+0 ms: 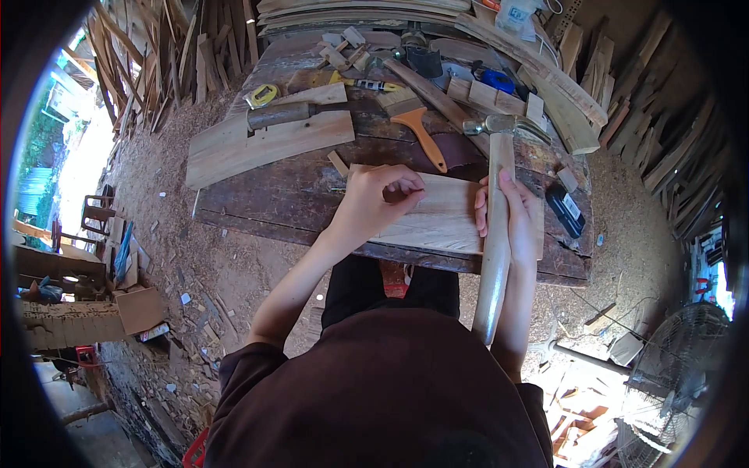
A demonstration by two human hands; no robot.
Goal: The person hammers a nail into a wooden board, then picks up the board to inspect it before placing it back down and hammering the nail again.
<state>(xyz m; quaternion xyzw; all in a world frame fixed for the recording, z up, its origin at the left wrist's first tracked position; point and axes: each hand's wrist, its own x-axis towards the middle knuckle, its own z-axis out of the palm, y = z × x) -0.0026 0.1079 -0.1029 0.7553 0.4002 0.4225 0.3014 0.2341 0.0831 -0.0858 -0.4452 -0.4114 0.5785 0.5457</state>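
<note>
Left hand (378, 204) rests on the pale board (441, 222) at the desk's (257, 201) near edge, fingertips pinched on something too small to tell. Right hand (511, 214) grips the hammer (498, 156) handle — head lying at 12 o'clock, beyond the board. I judge no striking begun yet.

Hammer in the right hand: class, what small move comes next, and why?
Probably lift the hammer over the left hand: the right hand grips its handle, the head lies beyond the board, and left fingertips pinch something tiny on it.
</note>
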